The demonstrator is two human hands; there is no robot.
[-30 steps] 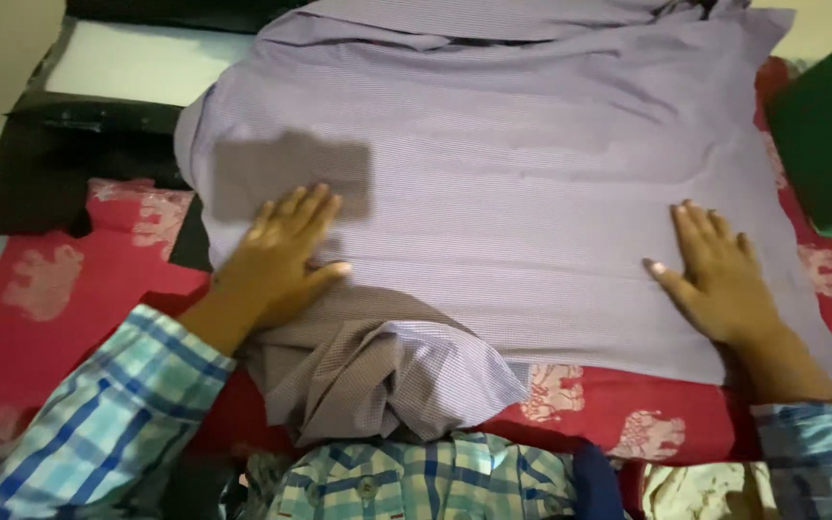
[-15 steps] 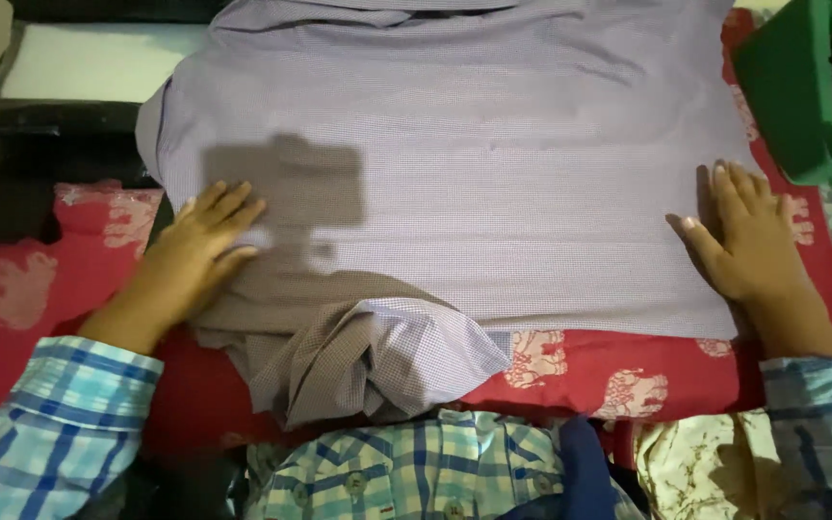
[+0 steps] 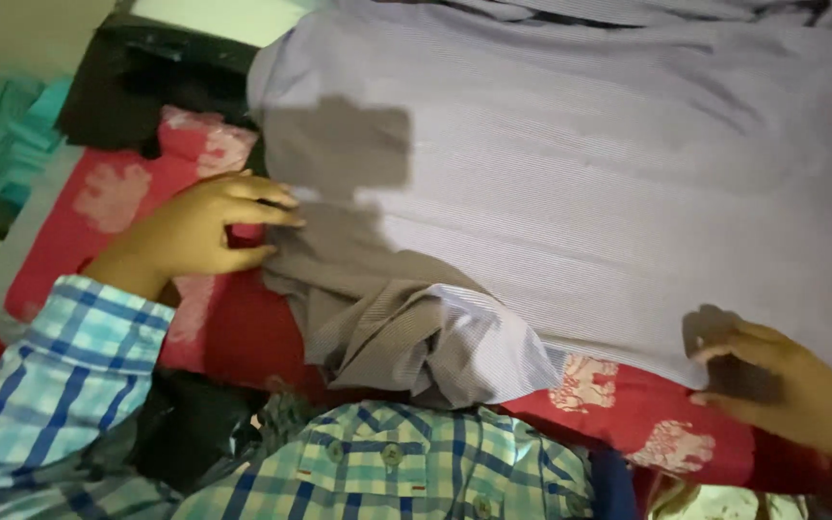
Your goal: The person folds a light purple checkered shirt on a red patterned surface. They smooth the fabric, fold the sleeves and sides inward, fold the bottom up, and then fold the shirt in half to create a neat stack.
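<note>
A: Garment (image 3: 570,183) – pale lavender-grey, fine stripe, spread mostly flat across the red printed cover.

B: Edges?

A: Near left portion bunched into a rumpled fold, hanging toward the viewer; the rest smooth with shallow creases. Far edge runs out of view at the top.

B: Contact?

A: Left hand (image 3: 195,231) has fingers curled at the garment's left edge, touching the cloth. Right hand (image 3: 782,385) sits at the near right hem, fingers bent on it – grip itself unclear.
</note>
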